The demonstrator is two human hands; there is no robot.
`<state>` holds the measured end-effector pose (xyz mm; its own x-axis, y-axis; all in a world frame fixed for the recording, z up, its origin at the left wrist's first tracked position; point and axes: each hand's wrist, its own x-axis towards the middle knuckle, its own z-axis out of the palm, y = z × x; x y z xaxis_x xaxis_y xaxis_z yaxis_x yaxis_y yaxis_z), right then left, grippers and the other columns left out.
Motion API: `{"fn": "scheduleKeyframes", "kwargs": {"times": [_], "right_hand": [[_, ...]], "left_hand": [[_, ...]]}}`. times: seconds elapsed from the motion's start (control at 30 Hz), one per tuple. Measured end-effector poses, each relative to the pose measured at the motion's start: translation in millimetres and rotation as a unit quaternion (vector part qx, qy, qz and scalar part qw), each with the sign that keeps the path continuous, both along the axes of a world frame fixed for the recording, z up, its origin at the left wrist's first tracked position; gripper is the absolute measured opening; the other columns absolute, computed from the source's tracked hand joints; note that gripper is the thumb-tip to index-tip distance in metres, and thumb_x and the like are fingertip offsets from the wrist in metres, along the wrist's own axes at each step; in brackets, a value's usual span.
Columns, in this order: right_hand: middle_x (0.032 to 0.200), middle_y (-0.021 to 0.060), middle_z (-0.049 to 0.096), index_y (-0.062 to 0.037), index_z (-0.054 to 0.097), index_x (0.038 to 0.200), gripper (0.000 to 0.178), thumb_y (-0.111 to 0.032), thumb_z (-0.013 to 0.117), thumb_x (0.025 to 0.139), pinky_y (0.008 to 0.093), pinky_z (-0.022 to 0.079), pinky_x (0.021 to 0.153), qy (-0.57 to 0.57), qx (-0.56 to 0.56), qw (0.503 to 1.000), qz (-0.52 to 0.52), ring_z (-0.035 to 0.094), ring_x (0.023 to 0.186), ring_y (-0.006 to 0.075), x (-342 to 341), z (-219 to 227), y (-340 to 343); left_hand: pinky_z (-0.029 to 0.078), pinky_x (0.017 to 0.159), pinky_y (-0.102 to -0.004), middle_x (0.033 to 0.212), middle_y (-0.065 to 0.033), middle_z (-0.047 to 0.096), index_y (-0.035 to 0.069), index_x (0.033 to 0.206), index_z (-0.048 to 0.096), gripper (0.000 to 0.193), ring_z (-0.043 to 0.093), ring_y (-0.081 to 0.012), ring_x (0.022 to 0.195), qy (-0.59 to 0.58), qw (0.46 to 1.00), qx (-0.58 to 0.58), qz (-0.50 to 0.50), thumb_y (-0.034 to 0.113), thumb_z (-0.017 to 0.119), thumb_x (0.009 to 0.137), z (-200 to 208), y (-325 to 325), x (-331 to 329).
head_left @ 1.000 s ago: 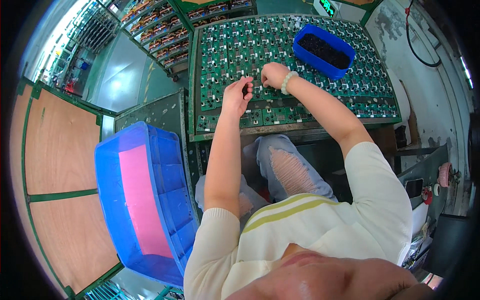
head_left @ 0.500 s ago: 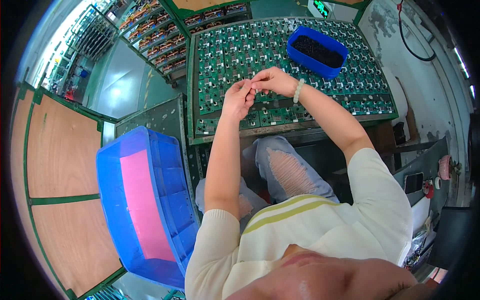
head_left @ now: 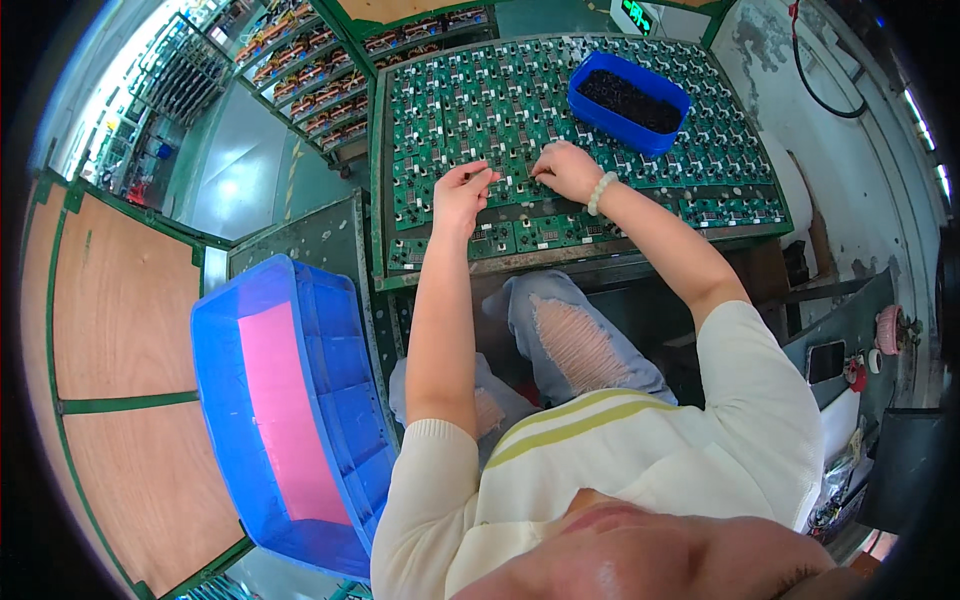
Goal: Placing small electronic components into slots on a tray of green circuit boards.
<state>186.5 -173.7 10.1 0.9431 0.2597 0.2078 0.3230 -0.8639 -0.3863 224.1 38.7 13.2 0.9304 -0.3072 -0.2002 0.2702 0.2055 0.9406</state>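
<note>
Rows of green circuit boards [head_left: 450, 115] with small white and black components cover the tabletop before me. My left hand [head_left: 460, 197] is above the boards' near left part, its fingers curled in and the thumb close to the forefinger; whatever they hold is too small to make out. To its right, my right hand [head_left: 568, 172] is closed in a pinch, fingertips down at a board in the middle rows. What sits between those fingertips is hidden. Just beyond my right hand, a blue tray [head_left: 655, 145] of small black parts [head_left: 628, 100] rests on the boards.
A large blue bin [head_left: 335, 400] with a pink sheet [head_left: 290, 410] inside stands to my left. The table's raised green rim [head_left: 480, 268] runs along its near edge. Loaded racks [head_left: 310, 80] stand far left. A phone [head_left: 826, 362] lies on a side surface at right.
My hands were touching at the fingertips and have moved apart. The right hand has gone right and slightly down to a board; the left has drawn slightly left.
</note>
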Motion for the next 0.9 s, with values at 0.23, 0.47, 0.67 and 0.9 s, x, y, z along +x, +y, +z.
{"fn": "scheduleKeyframes", "kwargs": {"times": [0.23, 0.47, 0.67, 0.9], "right_hand": [[0.082, 0.0093, 0.059, -0.008, 0.07, 0.079, 0.013, -0.019, 0.067, 0.072, 0.0395, 0.042, 0.089, 0.044, -0.005, 0.999, -0.021, 0.054, 0.092, 0.0287, -1.7, 3.6, 1.7], [0.081, 0.0072, 0.058, -0.0102, 0.069, 0.069, 0.008, -0.018, 0.067, 0.068, 0.037, 0.044, 0.083, -0.034, -0.079, 0.996, 0.02, 0.053, 0.091, 0.0262, 2.0, -0.8, 5.3], [0.084, 0.007, 0.059, -0.01, 0.069, 0.071, 0.007, -0.016, 0.067, 0.069, 0.0377, 0.045, 0.082, 0.013, -0.107, 0.994, 0.026, 0.054, 0.088, 0.0258, 8.3, 5.7, 4.6], [0.085, 0.0078, 0.06, -0.0114, 0.07, 0.071, 0.006, -0.017, 0.067, 0.069, 0.0385, 0.046, 0.08, 0.012, -0.114, 0.993, 0.032, 0.055, 0.089, 0.0271, 9.0, 0.1, 4.6]], "left_hand": [[0.034, 0.044, -0.0168, 0.08, -0.0058, 0.065, -0.003, 0.095, 0.066, 0.018, 0.047, -0.0031, 0.057, -0.019, 0.997, 0.072, 0.0, 0.003, 0.064, 0.077, -3.2, -1.3, 2.1], [0.047, 0.058, -0.0263, 0.068, -0.007, 0.065, 0.001, 0.084, 0.069, 0.015, 0.059, -0.0144, 0.059, -0.248, 0.929, 0.274, 0.014, 0.01, 0.066, 0.072, -5.6, -3.8, 6.0], [0.051, 0.068, -0.0387, 0.074, -0.014, 0.066, 0.006, 0.077, 0.07, 0.014, 0.064, -0.0304, 0.072, -0.328, 0.811, 0.484, -0.008, 0.017, 0.067, 0.069, -6.0, -12.5, 1.3], [0.051, 0.068, -0.0402, 0.074, -0.0148, 0.065, 0.008, 0.077, 0.07, 0.014, 0.063, -0.0324, 0.072, -0.326, 0.799, 0.504, -0.029, 0.02, 0.067, 0.071, -14.0, -11.8, 5.2]]}}
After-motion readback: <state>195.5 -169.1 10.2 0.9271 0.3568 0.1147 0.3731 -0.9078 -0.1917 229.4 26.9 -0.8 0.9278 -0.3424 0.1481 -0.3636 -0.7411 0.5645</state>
